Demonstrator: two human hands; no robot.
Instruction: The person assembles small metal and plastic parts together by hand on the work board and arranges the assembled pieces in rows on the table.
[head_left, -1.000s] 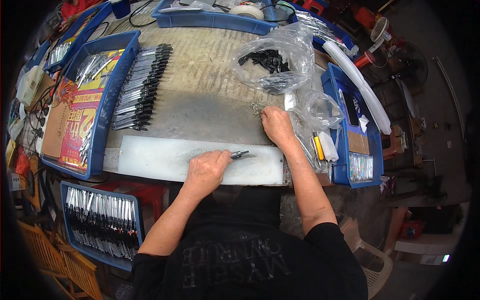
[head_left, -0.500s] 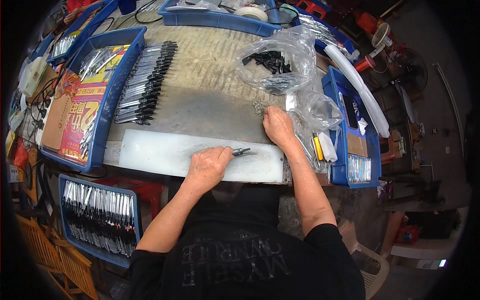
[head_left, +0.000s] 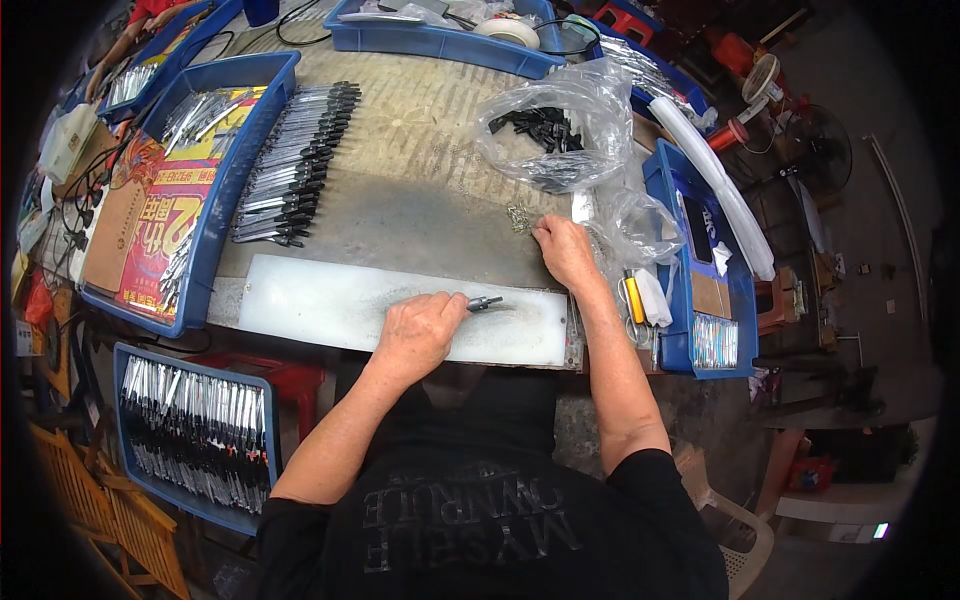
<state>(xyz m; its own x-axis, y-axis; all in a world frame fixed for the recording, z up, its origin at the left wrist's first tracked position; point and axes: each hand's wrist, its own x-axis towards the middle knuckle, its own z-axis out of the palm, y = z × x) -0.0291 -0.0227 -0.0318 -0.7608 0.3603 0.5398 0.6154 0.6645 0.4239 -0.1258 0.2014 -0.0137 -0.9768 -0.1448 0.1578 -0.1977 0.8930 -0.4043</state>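
My left hand (head_left: 422,330) is closed around a pen (head_left: 486,303), whose dark front end sticks out to the right. It rests over a long white plastic board (head_left: 300,300) along the table's near edge. My right hand (head_left: 565,250) is at the near right edge of a small heap of tiny metal pieces (head_left: 519,217), which look like springs. Its thumb and fingers are pinched together; whatever they hold is too small to make out. Beyond this hand lies a clear plastic bag (head_left: 600,110) with black pen parts (head_left: 548,128) in it.
A row of pens (head_left: 300,165) lies left on the table, beside a blue tray (head_left: 205,270). Another blue tray (head_left: 268,425) full of pens stands lower left. At right are a yellow-handled tool (head_left: 635,298) and a blue bin (head_left: 680,345). One more tray (head_left: 430,38) is at the back.
My right hand has drawn slightly right, away from the heap of metal pieces. My left hand keeps the pen in nearly the same place. The whole view has shifted a little.
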